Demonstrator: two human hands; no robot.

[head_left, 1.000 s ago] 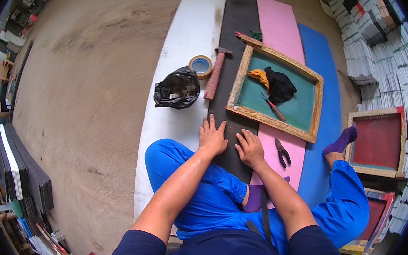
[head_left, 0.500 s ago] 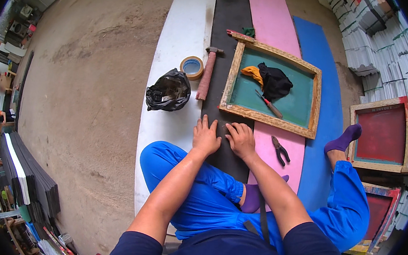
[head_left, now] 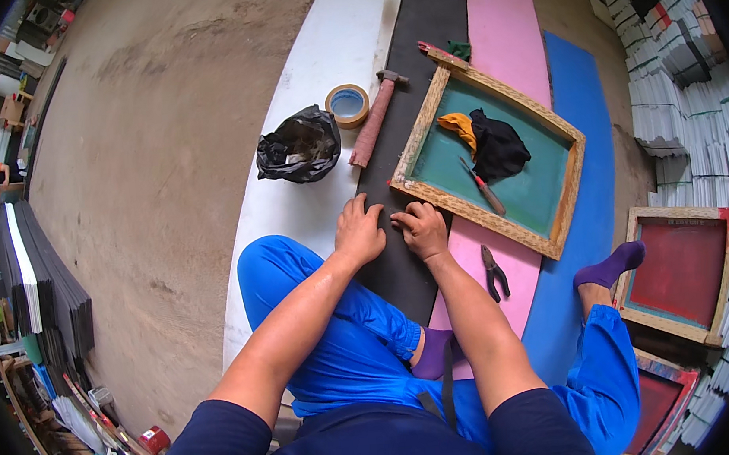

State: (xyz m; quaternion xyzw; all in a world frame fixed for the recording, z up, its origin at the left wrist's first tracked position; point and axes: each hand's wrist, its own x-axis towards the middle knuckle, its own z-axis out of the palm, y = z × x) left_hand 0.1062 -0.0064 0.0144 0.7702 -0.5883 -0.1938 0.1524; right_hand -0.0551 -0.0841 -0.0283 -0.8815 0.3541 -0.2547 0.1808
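Observation:
My left hand [head_left: 360, 231] rests on the black foam strip [head_left: 397, 278] with its fingers bent together. Just to its right, my right hand [head_left: 422, 230] has thumb and fingers drawn into a pinch. Whatever either hand may hold is too small to make out. Close beyond the right hand lies a wooden-framed screen [head_left: 503, 231] with green mesh. On the mesh are a black and orange cloth [head_left: 498, 148] and a thin pointed tool [head_left: 487, 192] with a reddish handle. Pliers [head_left: 494, 273] lie on the pink strip, right of my right forearm.
Beyond my left hand are a hammer [head_left: 374, 121] with a wrapped handle, a roll of brown tape [head_left: 347, 106] and an open black plastic bag [head_left: 298, 146]. A red-mesh frame [head_left: 679, 271] leans against stacked white bundles [head_left: 703, 133] at right. Dark sheets [head_left: 56, 293] stand at far left.
Both hands have gone from fingers spread flat on the black strip to fingers curled in. The view has shifted slightly; the tools and frame stay where they were.

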